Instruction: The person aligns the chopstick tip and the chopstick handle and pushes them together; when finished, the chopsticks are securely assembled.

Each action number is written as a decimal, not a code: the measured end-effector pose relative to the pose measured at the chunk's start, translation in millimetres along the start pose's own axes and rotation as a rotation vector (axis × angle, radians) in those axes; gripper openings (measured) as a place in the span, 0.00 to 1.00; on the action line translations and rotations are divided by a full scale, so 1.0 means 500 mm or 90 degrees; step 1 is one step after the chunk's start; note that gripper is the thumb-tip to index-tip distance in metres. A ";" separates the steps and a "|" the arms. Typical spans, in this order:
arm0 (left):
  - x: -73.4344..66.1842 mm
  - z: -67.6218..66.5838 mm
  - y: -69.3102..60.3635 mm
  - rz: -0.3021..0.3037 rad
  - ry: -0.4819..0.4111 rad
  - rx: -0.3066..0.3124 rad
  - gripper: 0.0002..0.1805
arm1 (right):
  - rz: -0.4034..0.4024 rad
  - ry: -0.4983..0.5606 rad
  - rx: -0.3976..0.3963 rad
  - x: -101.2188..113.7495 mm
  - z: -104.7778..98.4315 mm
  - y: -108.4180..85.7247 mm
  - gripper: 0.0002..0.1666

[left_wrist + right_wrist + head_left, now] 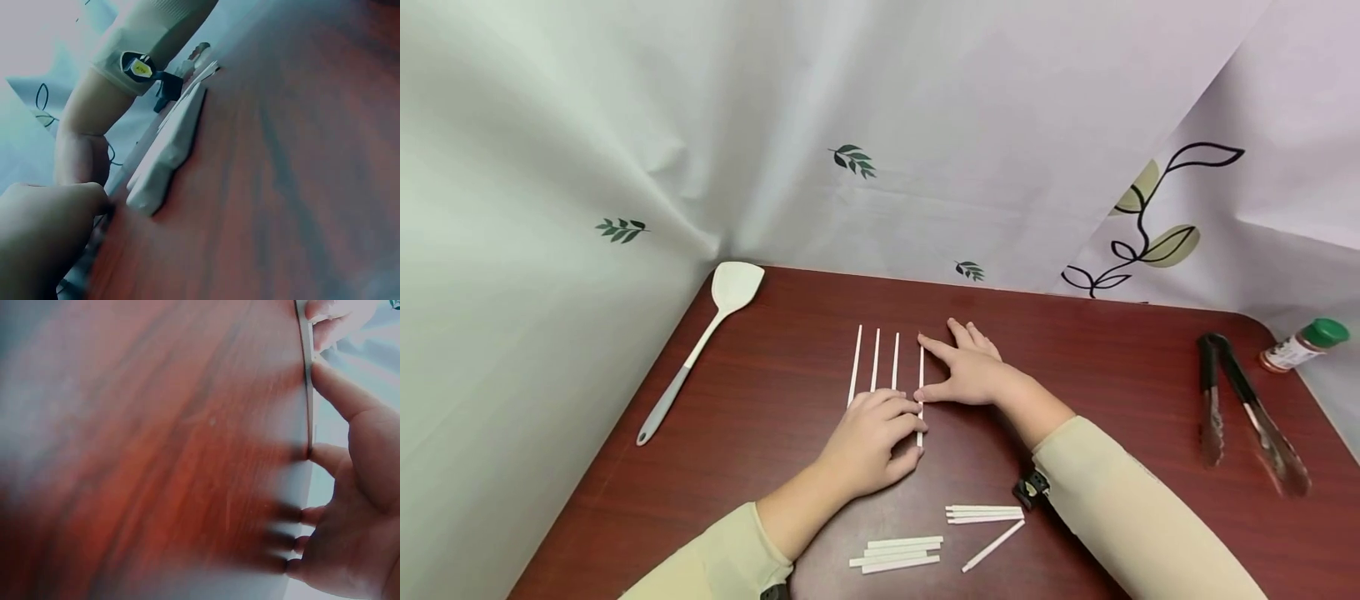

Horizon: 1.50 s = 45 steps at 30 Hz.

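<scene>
A thin line of white paper-like sticks (922,367) lies on the dark red table, with both hands at it. My right hand (970,371) spreads its fingers, index fingertip at the line's far end and thumb at its middle; the right wrist view shows both touching the stick (309,394). My left hand (872,437) rests at the nearer part, its loosely bent fingers and thumb touching the line. Three similar white lines (876,358) stand parallel to the left, their near ends hidden by the left hand. In the left wrist view, the left fingertips are out of sight.
Nearer the body lie a bundle of white sticks (901,553), a smaller bundle (983,514) and one slanted stick (992,546). A spatula (700,342) lies at the left. Tongs (1243,400) and a green-capped jar (1300,346) are at the right. Patterned white sheeting (895,208) hangs behind.
</scene>
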<state>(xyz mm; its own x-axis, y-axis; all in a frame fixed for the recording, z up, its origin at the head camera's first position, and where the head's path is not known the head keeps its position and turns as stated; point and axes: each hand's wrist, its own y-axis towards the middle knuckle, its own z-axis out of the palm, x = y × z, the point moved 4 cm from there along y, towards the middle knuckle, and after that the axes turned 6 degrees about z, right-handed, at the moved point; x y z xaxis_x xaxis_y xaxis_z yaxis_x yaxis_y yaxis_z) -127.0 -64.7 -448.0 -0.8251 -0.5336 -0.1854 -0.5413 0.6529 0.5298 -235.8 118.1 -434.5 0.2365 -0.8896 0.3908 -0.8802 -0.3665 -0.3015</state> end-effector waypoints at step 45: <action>0.031 -0.017 -0.001 -0.018 -0.031 -0.036 0.24 | -0.169 0.272 -0.188 -0.144 0.003 -0.095 0.22</action>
<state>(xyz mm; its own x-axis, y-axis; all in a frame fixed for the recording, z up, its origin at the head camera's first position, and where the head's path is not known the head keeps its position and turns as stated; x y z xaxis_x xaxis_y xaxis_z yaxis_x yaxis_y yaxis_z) -138.0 -77.9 -444.4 -0.8175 -0.5232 -0.2407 -0.5554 0.6059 0.5696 -210.7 199.4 -449.6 0.3314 -0.5667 0.7544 -0.9054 -0.4159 0.0853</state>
